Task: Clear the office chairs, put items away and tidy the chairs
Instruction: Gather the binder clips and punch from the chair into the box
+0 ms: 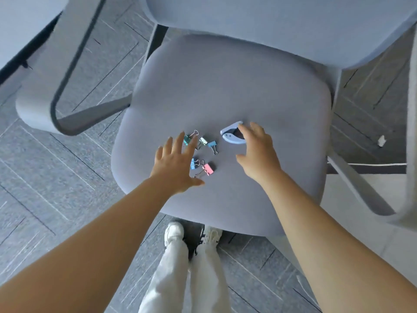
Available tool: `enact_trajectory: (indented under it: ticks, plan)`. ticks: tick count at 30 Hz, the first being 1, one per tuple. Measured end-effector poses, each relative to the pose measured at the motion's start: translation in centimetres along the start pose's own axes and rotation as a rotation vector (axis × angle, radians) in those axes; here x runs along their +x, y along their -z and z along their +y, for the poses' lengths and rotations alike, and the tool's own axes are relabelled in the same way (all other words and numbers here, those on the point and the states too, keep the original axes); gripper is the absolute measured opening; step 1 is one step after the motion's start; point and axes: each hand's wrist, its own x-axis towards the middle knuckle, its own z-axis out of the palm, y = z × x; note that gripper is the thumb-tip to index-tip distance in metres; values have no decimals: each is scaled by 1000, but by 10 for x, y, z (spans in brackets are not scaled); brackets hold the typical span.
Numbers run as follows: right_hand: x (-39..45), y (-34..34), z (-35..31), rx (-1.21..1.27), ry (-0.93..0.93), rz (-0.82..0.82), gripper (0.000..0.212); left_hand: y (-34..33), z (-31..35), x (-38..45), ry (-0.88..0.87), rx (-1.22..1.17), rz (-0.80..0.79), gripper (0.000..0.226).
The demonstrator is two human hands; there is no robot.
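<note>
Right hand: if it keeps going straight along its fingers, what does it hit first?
Probably the blue hole punch: the right hand is open, fingertips at its edge. Whether they touch is unclear.

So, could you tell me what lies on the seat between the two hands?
In the head view, binder clips lie between the left hand and right hand: a blue one and a pink one among them, on the chair seat.

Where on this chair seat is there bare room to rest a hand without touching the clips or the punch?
The seat is bare between the backrest and the hole punch, and along the front edge between the two forearms. It is crowded mid-seat: binder clips lie under the left hand, and the right hand covers the punch.
</note>
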Motion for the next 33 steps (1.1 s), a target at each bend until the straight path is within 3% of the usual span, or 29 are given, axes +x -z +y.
enact_trajectory:
  ticks: [5, 11, 18, 24, 33]
  plan:
    - [45, -30, 5, -74, 93, 13, 68, -31, -4, 37, -35, 87, 46, 113]
    - [62, -46, 19, -45, 65, 112, 42, -51, -9, 63, -258, 138, 274, 109]
    - [63, -42, 39, 86, -12, 179, 43, -71, -5, 88, -569, 80, 447, 56]
    - [59, -45, 47, 128, -40, 197, 45, -90, 1, 95, -598, 18, 680, 28]
    - [51, -42, 47, 155, -66, 212, 42, -78, 19, 80, -454, 21, 470, 13]
